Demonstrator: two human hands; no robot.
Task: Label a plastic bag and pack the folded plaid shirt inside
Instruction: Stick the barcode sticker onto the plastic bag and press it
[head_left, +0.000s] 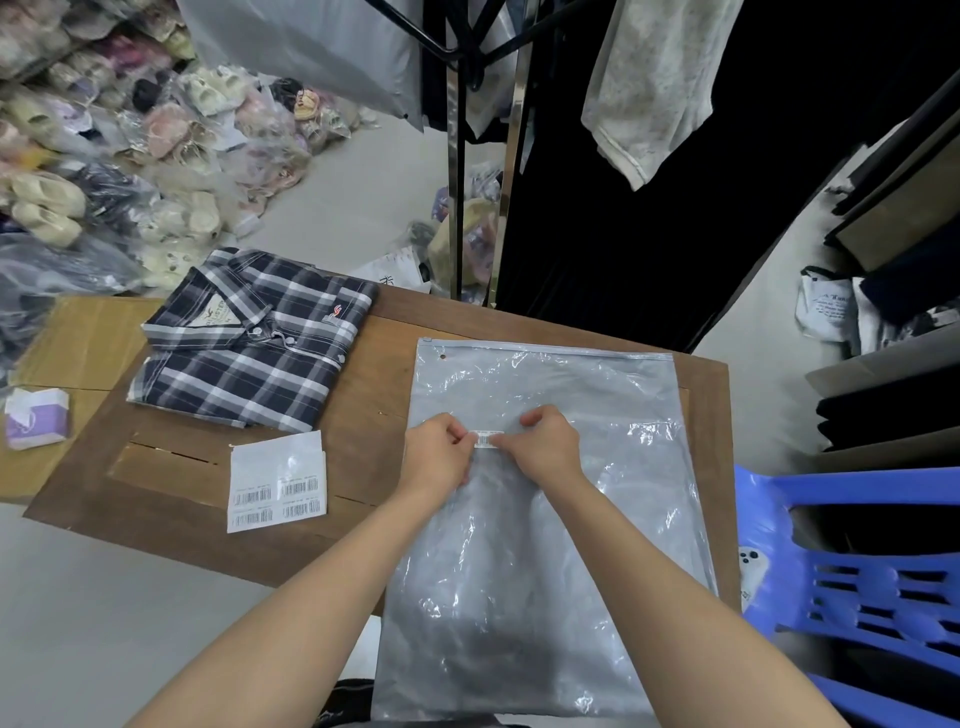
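The plastic bag (545, 493) lies flat on the tabletop (374, 332), and both hands, left hand (439, 449) and right hand (543, 441), pinch a small barcode label (487, 438) against it. The folded plaid shirt (254, 338) sits to the left, beside a sheet of labels (278, 488)

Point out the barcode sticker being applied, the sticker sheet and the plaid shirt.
barcode sticker (489, 437), head view, its printed middle.
sticker sheet (277, 483), head view, its centre.
plaid shirt (260, 338), head view, its buttoned front.

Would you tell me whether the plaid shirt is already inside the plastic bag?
Not yet. The plaid shirt lies folded on the table, left of the plastic bag, which lies flat while both hands press a barcode label onto it.
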